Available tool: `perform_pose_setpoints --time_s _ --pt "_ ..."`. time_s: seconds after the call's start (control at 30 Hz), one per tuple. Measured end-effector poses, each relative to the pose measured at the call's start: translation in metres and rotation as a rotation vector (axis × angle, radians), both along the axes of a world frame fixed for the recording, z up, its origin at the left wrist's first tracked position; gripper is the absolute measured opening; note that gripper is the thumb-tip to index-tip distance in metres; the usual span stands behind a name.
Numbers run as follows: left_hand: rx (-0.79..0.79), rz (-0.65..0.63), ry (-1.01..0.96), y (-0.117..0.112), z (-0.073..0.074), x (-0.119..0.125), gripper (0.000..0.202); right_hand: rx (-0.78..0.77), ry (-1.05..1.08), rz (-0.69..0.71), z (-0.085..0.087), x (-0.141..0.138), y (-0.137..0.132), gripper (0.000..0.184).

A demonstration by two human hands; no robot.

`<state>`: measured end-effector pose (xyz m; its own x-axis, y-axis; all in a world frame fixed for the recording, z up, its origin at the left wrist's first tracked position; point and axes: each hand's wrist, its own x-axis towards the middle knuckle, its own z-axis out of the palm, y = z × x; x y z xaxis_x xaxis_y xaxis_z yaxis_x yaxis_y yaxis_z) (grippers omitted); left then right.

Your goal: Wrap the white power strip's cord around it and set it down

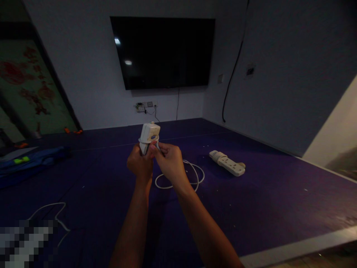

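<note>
My left hand (140, 163) is closed around the lower part of a white power strip (150, 131), held upright in front of me. A turn of white cord (143, 141) runs round the strip just above my fingers. My right hand (170, 159) pinches the cord close against the strip's right side, its thumb and fingertips pressed together. Below the hands, a loose loop of the same-looking white cable (203, 175) lies on the purple surface. The lower end of the strip is hidden by my left hand.
To the right lies another white power strip (233, 166) with its cord wrapped round one end. Dark blue cloth (41, 159) is at the left, a thin white cable (57, 213) at the lower left. A television (167, 52) hangs above wall sockets (143, 107).
</note>
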<state>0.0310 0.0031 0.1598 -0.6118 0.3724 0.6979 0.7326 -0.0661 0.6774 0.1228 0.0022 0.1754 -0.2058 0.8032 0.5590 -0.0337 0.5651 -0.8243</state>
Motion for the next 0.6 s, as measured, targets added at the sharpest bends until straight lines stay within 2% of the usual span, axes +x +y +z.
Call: perform_pose_setpoints --time_s 0.13,0.33,0.5,0.6 --pt "-0.023 0.038 0.039 -0.004 0.002 -0.001 0.043 0.021 0.054 0.023 0.0 0.001 0.0 0.03" --pt "-0.096 0.053 0.141 -0.004 0.002 0.004 0.051 0.006 0.044 -0.089 -0.002 -0.002 0.001 0.035" --pt "-0.119 -0.024 0.264 0.003 -0.003 0.002 0.05 -0.024 0.07 -0.166 0.0 -0.001 0.003 0.039" --pt "-0.082 -0.148 0.359 0.007 -0.006 0.0 0.045 -0.018 0.091 -0.209 0.002 0.002 0.006 0.036"
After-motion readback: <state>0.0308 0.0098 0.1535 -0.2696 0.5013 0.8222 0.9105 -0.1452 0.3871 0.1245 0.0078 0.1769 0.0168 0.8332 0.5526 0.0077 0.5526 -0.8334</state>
